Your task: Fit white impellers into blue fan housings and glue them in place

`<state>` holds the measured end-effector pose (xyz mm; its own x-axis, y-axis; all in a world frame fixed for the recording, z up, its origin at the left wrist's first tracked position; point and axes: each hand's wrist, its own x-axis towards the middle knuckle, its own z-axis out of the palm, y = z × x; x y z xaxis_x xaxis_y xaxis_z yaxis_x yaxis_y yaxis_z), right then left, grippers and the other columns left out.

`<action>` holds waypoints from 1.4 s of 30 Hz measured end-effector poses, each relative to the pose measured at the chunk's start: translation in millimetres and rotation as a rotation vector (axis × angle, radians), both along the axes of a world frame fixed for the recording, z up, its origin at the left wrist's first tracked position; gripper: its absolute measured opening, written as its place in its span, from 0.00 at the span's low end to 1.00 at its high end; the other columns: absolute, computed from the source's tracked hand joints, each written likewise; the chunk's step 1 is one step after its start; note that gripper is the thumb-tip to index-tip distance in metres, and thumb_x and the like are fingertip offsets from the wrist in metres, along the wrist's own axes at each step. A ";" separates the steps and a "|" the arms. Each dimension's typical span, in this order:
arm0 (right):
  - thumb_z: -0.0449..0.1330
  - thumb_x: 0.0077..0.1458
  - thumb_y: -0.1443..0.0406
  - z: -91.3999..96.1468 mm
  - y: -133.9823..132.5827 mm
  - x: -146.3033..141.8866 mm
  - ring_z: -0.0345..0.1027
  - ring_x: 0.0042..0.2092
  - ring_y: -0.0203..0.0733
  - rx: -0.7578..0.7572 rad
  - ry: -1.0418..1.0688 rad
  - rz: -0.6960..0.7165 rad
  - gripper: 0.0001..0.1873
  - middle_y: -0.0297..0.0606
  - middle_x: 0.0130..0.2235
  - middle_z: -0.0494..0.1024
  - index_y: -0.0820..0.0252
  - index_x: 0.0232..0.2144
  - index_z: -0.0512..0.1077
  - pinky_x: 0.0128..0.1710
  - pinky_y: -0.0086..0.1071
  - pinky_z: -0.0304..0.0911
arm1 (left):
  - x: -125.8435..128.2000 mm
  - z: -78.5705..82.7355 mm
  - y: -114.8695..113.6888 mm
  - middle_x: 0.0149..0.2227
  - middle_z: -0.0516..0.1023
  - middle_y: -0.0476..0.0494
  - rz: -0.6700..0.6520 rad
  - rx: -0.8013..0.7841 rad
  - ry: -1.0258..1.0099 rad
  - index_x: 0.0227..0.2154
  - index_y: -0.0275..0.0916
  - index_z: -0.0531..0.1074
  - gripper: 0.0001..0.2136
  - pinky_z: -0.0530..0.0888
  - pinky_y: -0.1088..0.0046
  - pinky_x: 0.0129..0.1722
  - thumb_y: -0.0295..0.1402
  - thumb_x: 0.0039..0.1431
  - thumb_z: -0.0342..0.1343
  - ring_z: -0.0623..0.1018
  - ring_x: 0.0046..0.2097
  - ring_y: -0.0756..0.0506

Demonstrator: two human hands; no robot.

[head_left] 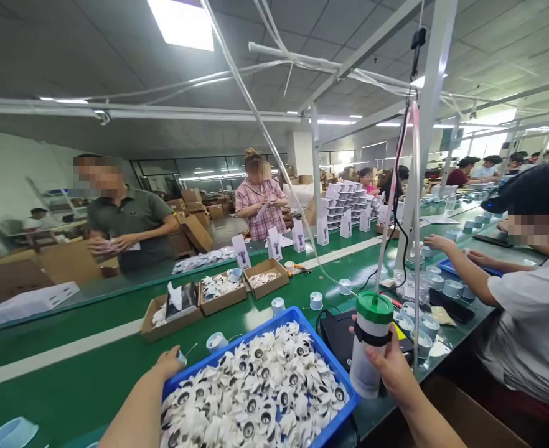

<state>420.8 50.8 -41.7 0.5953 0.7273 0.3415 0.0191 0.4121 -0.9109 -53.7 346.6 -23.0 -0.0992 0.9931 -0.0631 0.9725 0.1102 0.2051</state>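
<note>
My right hand (391, 367) is wrapped round a white bottle with a green lid (370, 342), held upright just right of a blue tray (302, 326). The tray is full of several white round parts with black centres (256, 392). My left hand (169, 361) reaches to the tray's far left corner and pinches a small light-blue piece (182, 357). A light-blue cap (216, 341) stands on the green belt (92, 373) just beyond the tray.
Cardboard boxes (221, 292) of parts, more blue caps (316, 300) and white cartons (344, 199) sit along the belt. A black device (337, 333) lies behind the bottle. A seated person (531, 311) works at my right; two people stand across the line.
</note>
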 end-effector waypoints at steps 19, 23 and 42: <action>0.72 0.44 0.46 77.9 -14.0 -80.7 0.78 0.31 0.39 0.042 0.366 0.694 0.25 0.37 0.33 0.81 0.57 0.36 0.77 0.30 0.31 0.76 | 73.2 42.1 -284.2 0.47 0.79 0.43 -0.802 0.422 -0.628 0.47 0.47 0.73 0.20 0.78 0.63 0.50 0.41 0.52 0.68 0.80 0.50 0.39; 0.70 0.45 0.42 104.3 -3.4 -127.9 0.77 0.31 0.38 0.073 0.414 0.988 0.29 0.38 0.32 0.79 0.60 0.36 0.78 0.31 0.31 0.76 | 130.3 48.1 -319.7 0.51 0.80 0.40 -0.841 0.350 -0.629 0.48 0.44 0.72 0.19 0.78 0.62 0.50 0.33 0.52 0.66 0.80 0.51 0.39; 0.73 0.40 0.42 126.3 -14.3 -157.7 0.76 0.33 0.41 -0.092 0.265 0.924 0.34 0.38 0.35 0.78 0.59 0.39 0.73 0.35 0.38 0.77 | 152.7 60.1 -333.9 0.30 0.79 0.49 -0.722 0.118 -0.754 0.31 0.43 0.73 0.10 0.74 0.69 0.28 0.37 0.47 0.67 0.78 0.29 0.45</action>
